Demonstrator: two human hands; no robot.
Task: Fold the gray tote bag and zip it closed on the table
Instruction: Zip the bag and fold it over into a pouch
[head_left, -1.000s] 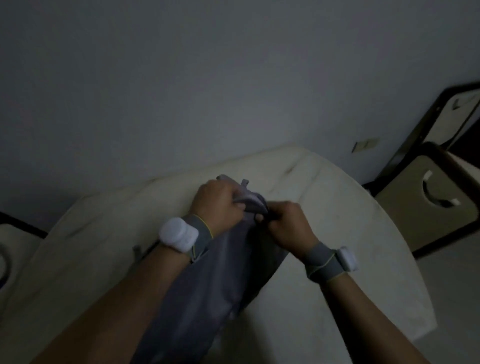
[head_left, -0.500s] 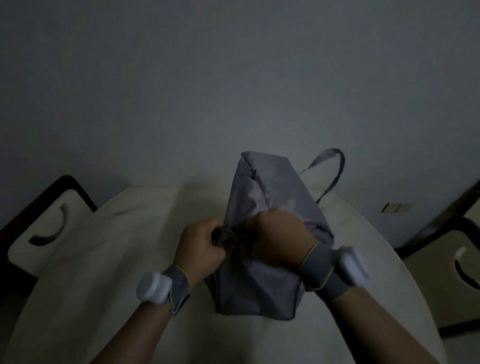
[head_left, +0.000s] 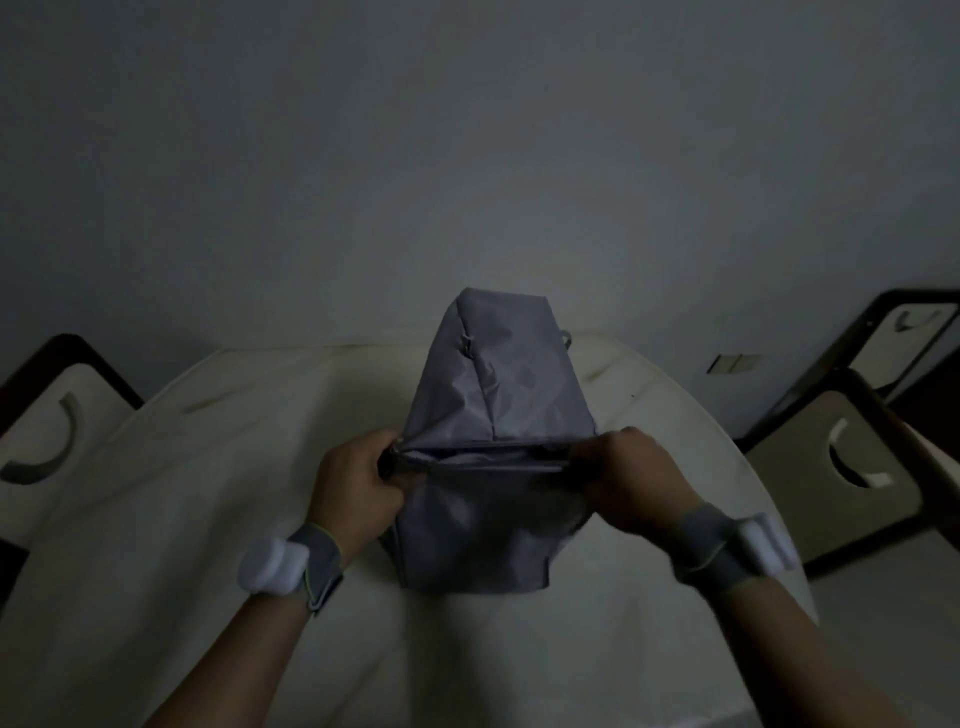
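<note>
Two bare hands stretch the mouth of a gray tote bag across the middle of the frame in a dimly lit room. Filling the lower half of the picture, a round table under a pale cloth carries the bag, which stands at centre with its far end rising toward a blank gray wall. Dark-framed chairs flank the table: one chair at the left edge, a second chair at the right edge, and a third chair back leaning at the upper right.

The bag's opening runs as a narrow horizontal slit between the hands, its two edges slightly parted; the inside is too dark to tell what, if anything, it holds. Below the slit the fabric hangs down to a flat bottom edge resting on the cloth at lower centre. The left hand is curled tight around the left end of the opening, fingers together and clamped on the fabric. The right hand pinches the right end, fingers closed on the edge; whether a zipper pull sits between them cannot be told. Each wrist wears a gray band with a white sensor, the right one at the lower right.
</note>
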